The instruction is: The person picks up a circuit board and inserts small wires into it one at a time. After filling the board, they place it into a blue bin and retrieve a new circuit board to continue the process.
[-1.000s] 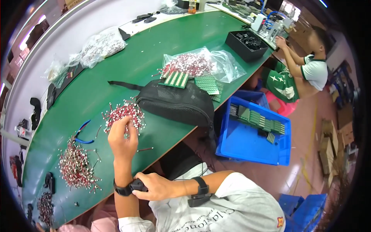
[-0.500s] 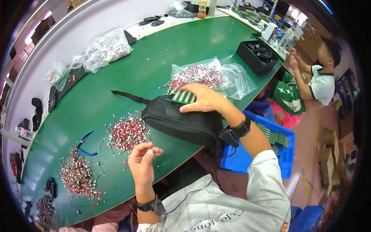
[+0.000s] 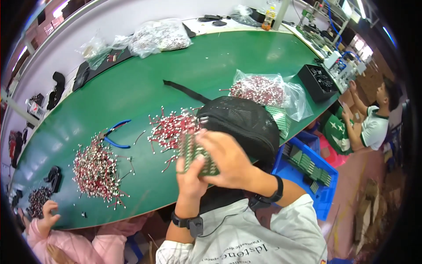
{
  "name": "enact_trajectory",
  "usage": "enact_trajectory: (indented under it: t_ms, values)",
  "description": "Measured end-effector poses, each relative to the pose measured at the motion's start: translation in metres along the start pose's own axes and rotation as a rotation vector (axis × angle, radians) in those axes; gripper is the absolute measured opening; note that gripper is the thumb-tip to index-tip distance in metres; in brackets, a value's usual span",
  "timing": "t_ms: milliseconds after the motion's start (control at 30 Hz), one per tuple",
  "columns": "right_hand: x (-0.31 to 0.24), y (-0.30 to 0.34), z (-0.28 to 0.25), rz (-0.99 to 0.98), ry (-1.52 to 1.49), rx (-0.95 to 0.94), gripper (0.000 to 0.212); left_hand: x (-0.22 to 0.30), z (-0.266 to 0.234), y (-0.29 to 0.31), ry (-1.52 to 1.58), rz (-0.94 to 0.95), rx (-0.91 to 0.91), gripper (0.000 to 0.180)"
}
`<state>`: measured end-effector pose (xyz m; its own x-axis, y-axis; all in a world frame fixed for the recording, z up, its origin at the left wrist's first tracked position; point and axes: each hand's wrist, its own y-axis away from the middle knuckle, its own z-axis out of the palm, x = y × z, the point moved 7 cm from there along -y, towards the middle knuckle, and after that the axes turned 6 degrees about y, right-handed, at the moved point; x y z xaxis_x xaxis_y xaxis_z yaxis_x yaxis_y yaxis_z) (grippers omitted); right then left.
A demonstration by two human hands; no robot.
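Observation:
Both of my hands meet over the near edge of the green table, holding a small green circuit board panel (image 3: 190, 152) with rows of pale pads, slightly blurred. My left hand (image 3: 191, 182) grips its near end with the thumb on top. My right hand (image 3: 231, 160) is closed on the side of the same panel. Just beyond my hands lies a pile of red wires with white ends (image 3: 171, 130). A black mesh zip bag (image 3: 237, 121) with a strap sits to the right of that pile.
To the left are blue-handled pliers (image 3: 118, 143) and a larger wire heap (image 3: 94, 169). A clear bag of wires (image 3: 259, 90), more green panels (image 3: 278, 119) and a black box (image 3: 317, 83) stand right. A blue crate (image 3: 325, 202) is below. Co-workers sit at both ends.
My right hand has brought the panel from over the black bag to my left hand, and both now hold it. The view has swung, shifting the table things rightward; a pink-sleeved co-worker shows lower left.

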<state>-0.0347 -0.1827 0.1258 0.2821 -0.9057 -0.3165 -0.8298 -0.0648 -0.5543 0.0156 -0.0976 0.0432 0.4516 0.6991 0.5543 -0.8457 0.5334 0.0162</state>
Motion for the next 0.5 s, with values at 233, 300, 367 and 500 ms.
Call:
enact_trajectory:
  t_ms: [233, 300, 367, 500]
  values:
    - [0.04, -0.038, 0.031, 0.051, 0.03, -0.098, 0.044, 0.105, -0.103, 0.063, -0.006, 0.304, 0.186, 0.057]
    - [0.054, -0.044, 0.056, 0.073, 0.061, -0.227, 0.043, 0.11, -0.116, 0.067, -0.009, 0.295, 0.237, 0.055]
    - [0.042, -0.058, 0.079, -0.073, 0.092, -0.225, 0.044, 0.111, -0.122, 0.069, -0.005, 0.292, 0.259, 0.055]
    - [0.036, -0.085, 0.116, -0.051, 0.157, -0.25, 0.037, 0.106, -0.119, 0.063, -0.076, 0.255, 0.256, 0.054]
